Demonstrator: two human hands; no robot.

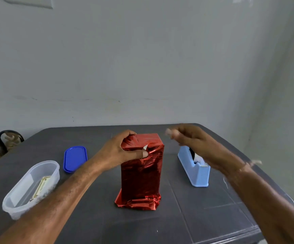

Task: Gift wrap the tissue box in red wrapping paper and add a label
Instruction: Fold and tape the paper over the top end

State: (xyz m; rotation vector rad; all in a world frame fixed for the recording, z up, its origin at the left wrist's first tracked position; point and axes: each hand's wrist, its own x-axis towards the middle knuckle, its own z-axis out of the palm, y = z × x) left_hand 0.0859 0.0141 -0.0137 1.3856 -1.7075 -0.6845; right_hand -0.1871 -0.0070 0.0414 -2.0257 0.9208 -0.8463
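The tissue box (141, 175) stands upright on end in the middle of the table, covered in shiny red wrapping paper that flares out loose at its base. My left hand (119, 152) grips the top of the box, thumb pressing the folded paper flap on the near face, where a small white corner shows. My right hand (186, 138) hovers blurred just right of the box top, above the tape dispenser; its fingertips pinch what looks like a small pale piece of tape (169, 132).
A light blue tape dispenser (195, 168) stands right of the box. At the left lie a blue lid (75, 158) and a clear plastic tub (16, 196) holding a label card (40, 188). The dark table (204, 217) ends near the wall behind.
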